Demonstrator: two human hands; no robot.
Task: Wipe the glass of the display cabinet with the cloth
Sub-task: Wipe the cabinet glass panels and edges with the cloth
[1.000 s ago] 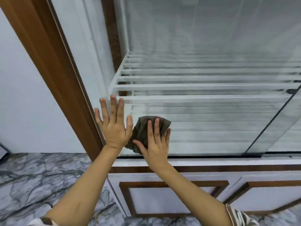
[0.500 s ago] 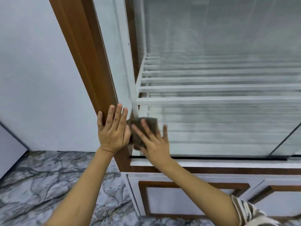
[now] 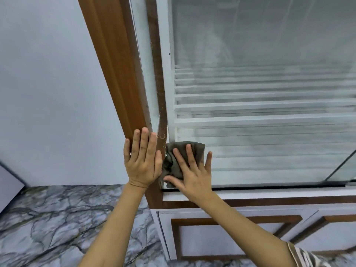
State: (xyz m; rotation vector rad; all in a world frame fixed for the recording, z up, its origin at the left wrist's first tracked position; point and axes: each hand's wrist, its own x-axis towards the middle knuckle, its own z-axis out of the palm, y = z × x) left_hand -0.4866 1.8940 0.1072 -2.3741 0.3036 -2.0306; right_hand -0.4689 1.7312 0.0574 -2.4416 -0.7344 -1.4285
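Observation:
The display cabinet's glass pane [image 3: 260,155] fills the upper right, hazy, with white slatted shelves behind it. A dark grey cloth [image 3: 173,160] lies crumpled against the glass at its lower left corner. My right hand [image 3: 192,170] presses the cloth flat to the glass with straight, spread fingers. My left hand [image 3: 142,162] rests flat on the brown wooden frame post [image 3: 119,83] just left of the cloth, fingers straight and pointing up.
A white-and-brown lower cabinet door [image 3: 231,234] sits under the glass. A black track [image 3: 250,186] runs along the pane's bottom edge. A second pane's dark edge [image 3: 339,166] slants at the far right. Grey marble floor [image 3: 48,228] and a pale wall [image 3: 48,93] lie left.
The view has swung left and closer. My left hand has gone from the glass onto the wooden post, and my right hand has slid the cloth into the pane's lower left corner.

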